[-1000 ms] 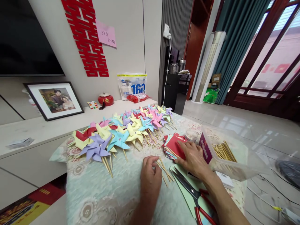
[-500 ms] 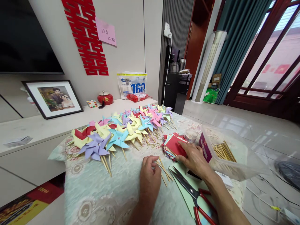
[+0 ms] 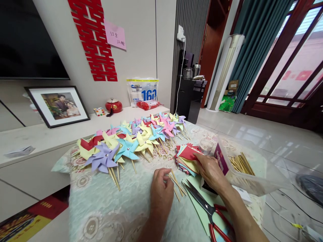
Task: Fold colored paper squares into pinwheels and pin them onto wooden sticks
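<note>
My right hand (image 3: 209,169) pinches the edge of a red paper sheet (image 3: 188,152) at the top of a stack of coloured square papers (image 3: 185,162). The sheet's near edge is lifted, and yellow paper shows beneath it. My left hand (image 3: 162,188) rests on the tablecloth with loosely bent fingers, a gap between thumb and forefinger, and nothing visible in it. Several thin wooden sticks (image 3: 178,188) lie just right of it. Below my right hand, red-handled scissors (image 3: 205,205) lie partly on pale green paper (image 3: 199,215).
Finished paper pinwheels (image 3: 127,149) on sticks cover the table's back left. A clear plastic box (image 3: 259,183) holding wooden sticks (image 3: 241,163) stands at the right, with a small round clear container (image 3: 205,146) beside it. A framed photo (image 3: 59,106) leans on the cabinet behind.
My right hand has drawn its fingers together on the red sheet and raised its near edge, baring yellow paper below. My left hand has stayed in place.
</note>
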A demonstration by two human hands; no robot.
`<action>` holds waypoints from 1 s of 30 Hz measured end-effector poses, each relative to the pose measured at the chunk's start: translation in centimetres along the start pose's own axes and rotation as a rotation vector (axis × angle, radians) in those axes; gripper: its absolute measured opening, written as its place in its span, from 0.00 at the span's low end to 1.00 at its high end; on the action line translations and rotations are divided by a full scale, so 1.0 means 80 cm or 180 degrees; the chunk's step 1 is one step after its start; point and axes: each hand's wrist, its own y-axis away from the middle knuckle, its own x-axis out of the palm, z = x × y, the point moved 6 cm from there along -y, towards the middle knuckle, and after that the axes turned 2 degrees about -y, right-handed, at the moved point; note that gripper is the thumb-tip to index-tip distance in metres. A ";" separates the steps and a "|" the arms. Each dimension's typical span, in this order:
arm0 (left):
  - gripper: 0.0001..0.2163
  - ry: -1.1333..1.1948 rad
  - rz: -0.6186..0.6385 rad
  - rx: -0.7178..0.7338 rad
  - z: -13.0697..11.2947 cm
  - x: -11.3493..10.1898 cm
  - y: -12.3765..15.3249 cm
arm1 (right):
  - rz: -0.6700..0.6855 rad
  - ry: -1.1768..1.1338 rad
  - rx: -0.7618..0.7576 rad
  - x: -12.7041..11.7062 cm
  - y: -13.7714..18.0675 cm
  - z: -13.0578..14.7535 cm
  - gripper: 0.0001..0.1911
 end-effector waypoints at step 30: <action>0.12 -0.0078 0.0189 -0.0170 -0.006 0.003 0.005 | -0.0473 -0.0068 0.0806 -0.016 0.003 -0.018 0.12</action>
